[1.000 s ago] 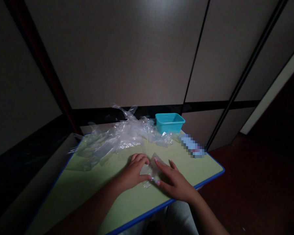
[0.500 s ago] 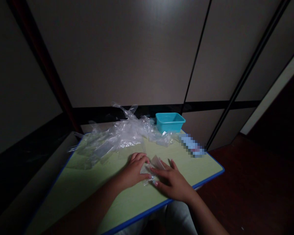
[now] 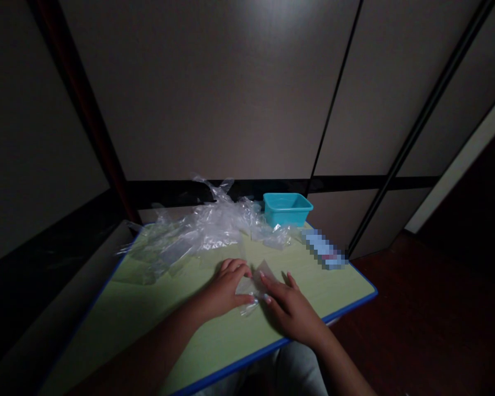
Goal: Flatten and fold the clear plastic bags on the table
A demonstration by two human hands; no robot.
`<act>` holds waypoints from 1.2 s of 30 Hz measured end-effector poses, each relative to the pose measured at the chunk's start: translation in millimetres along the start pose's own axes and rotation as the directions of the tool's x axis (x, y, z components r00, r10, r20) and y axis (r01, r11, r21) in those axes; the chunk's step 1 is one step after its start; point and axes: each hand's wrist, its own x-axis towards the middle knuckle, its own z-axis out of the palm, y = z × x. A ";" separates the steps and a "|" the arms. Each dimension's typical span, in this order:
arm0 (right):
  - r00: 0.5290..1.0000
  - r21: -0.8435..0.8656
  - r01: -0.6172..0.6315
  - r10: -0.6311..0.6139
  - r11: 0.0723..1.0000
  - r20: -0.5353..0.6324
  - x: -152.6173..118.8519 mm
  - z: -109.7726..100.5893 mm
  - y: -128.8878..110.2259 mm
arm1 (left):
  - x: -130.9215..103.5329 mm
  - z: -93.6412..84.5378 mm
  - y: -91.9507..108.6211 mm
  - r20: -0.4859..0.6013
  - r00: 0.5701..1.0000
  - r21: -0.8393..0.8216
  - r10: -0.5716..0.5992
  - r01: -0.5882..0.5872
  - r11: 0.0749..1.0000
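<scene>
A small piece of clear plastic film (image 3: 247, 286) lies on the light green table (image 3: 206, 346) between my two hands. My left hand (image 3: 230, 286) is curved round its left side, with thumb and fingers apart and the fingertips at its edge. My right hand (image 3: 286, 304) rests on the film's right part, index fingertip on top and thumb near its lower edge, the other fingers spread. A big loose heap of clear plastic (image 3: 220, 223) spreads over the back left of the table.
A turquoise basket (image 3: 289, 216) stands at the table's back edge, right of the heap. A pixelated light blue item (image 3: 324, 249) lies at the back right. Cabinet panels (image 3: 231, 110) rise behind the table. A blue rim (image 3: 247, 367) borders it.
My right hand has shifted slightly on the film, its index finger now bent on the upper part. My left hand has hardly moved. The view has tilted slightly.
</scene>
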 end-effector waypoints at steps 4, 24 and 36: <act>0.999 -0.083 0.015 -0.012 0.996 0.041 0.3 -2.0 -4.1 | 0.7 0.2 0.8 -0.002 1.000 0.007 -0.013 0.013 1.000; 0.991 0.076 -0.046 0.055 0.996 -0.122 -0.8 6.2 6.7 | 1.4 -1.0 2.3 0.010 1.000 0.010 -0.022 0.022 1.000; 0.980 0.192 -0.055 0.090 0.980 -0.177 9.6 16.1 -0.9 | 0.5 2.4 -1.7 -0.009 1.000 0.012 0.000 0.000 1.000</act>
